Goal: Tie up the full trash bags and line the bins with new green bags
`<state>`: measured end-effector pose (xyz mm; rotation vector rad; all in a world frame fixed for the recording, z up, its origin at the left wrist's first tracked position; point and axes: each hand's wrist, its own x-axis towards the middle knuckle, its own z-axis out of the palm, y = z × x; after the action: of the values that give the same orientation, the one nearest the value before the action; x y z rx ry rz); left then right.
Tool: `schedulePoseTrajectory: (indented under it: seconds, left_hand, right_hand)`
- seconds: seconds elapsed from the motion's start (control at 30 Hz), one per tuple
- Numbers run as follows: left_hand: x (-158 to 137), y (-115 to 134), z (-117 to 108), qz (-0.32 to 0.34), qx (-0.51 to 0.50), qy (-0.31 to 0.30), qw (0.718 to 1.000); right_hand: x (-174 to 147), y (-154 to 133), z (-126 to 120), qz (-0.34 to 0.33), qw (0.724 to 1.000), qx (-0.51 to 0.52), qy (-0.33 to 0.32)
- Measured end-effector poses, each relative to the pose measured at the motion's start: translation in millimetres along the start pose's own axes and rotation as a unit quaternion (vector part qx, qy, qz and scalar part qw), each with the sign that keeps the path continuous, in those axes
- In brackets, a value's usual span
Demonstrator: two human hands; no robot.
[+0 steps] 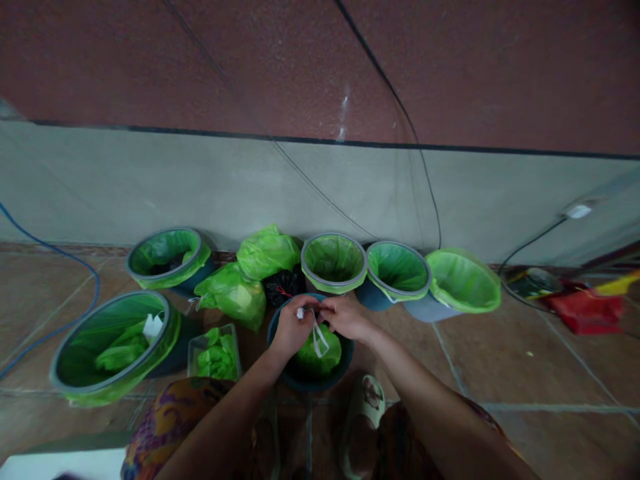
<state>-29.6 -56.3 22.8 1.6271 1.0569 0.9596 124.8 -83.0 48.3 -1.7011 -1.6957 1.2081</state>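
Between my feet stands a dark blue bin (pixel 311 387) with a bunched light-green garbage bag (pixel 323 363) inside it. A white drawstring (pixel 318 339) hangs down in a loop over the bag. My left hand (pixel 291 328) is above the bin's left side, its fingers closed on the drawstring, and a bit of white shows at the fingertips. My right hand (pixel 349 317) meets it from the right with fingertips pinched at the top of the same drawstring. Exactly how the strands run between the fingers is too small to make out.
Green-lined bins stand along the wall, including a gray-rimmed bin (pixel 334 287) and a large bin (pixel 63 381) at left. Tied green bags (pixel 233 297), a black bag (pixel 280 287) and a clear tub (pixel 196 370) sit nearby. A red dustpan (pixel 585 310) lies right.
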Motion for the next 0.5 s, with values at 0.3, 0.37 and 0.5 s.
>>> schedulePoseTrajectory:
  seconds: [0.3,0.37,0.5]
  left_hand:
    - [0,1,0,-0.061,0.000,0.019,0.998]
    - [0,2,-2,-0.073,0.002,0.001,0.997]
    - [1,2,-4,-0.082,0.025,-0.034,0.996]
  right_hand:
    - [-3,-6,4,0.070,0.987,0.146,0.013]
    - [-3,-5,3,0.064,0.993,0.096,0.025]
    - [-4,-10,2,0.038,0.992,-0.096,0.069]
